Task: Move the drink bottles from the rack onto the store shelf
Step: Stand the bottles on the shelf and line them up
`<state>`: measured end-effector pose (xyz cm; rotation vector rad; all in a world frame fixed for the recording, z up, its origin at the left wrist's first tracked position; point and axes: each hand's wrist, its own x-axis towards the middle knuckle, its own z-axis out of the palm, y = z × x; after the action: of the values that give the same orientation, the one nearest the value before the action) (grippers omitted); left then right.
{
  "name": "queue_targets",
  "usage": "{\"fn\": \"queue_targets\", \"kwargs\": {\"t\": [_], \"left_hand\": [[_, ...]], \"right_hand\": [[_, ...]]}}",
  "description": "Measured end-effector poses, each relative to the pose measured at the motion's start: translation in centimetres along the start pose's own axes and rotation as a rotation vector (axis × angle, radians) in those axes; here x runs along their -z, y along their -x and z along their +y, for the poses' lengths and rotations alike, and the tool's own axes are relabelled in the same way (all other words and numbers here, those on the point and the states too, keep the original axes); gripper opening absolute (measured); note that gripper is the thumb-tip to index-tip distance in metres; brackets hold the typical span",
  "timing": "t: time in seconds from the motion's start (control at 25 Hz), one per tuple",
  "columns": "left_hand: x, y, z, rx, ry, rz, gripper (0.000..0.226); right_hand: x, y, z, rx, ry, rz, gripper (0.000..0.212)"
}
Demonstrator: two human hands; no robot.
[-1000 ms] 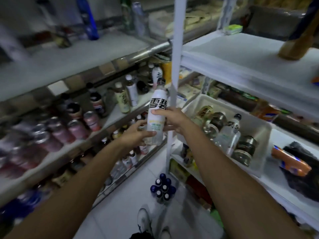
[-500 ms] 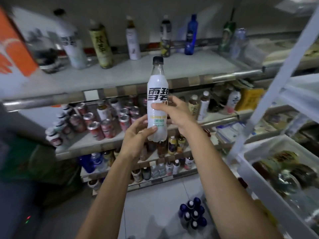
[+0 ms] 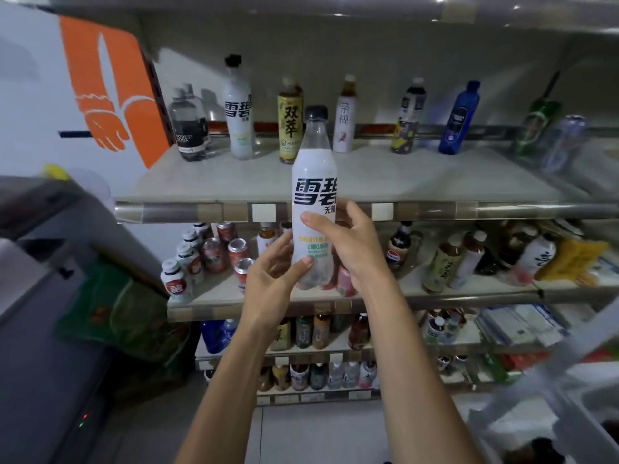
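White-labelled and dark-capped, a drink bottle stands upright, cap up, in front of the store shelf's top board edge. The right hand wraps its midsection with curled fingers; the left hand, fingers loosely bent, cups its lower end.

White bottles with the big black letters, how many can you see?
2. One white bottle is held upright in both hands, left hand low, right hand higher. A matching bottle stands at the back of the top shelf. Others may be hidden.
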<state>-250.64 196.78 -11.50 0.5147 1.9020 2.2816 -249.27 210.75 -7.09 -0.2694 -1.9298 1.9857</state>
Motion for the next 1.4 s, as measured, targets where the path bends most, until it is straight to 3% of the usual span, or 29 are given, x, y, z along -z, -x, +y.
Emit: {"fn": "queue_targets", "kwargs": {"t": [0.6, 0.92, 1.04, 1.2, 1.4], "left_hand": [[12.4, -12.0, 2.1, -0.143, -0.076, 0.047, 0.05], [14.4, -20.6, 1.6, -0.251, -0.454, 0.16, 0.048], [14.9, -24.8, 1.4, -0.233, -0.559, 0.077, 0.05], [15.7, -29.1, 0.0, -0.222, -0.98, 0.03, 0.058], [16.1, -31.5, -1.5, -0.205, -1.207, -0.117, 0.057]], "right_hand": [[-13.6, -11.2, -1.2, 0.122, 0.189, -0.053, 0.056], [-16.1, -19.9, -0.1, 0.207, 0.352, -0.119, 0.07], [-16.7, -24.5, 0.8, 0.224, 0.424, -0.026, 0.08], [-17.1, -29.2, 2.5, 0.232, 0.427, 0.047, 0.06], [-18.1, -33.2, 4.0, 0.302, 0.502, 0.028, 0.061]]}}
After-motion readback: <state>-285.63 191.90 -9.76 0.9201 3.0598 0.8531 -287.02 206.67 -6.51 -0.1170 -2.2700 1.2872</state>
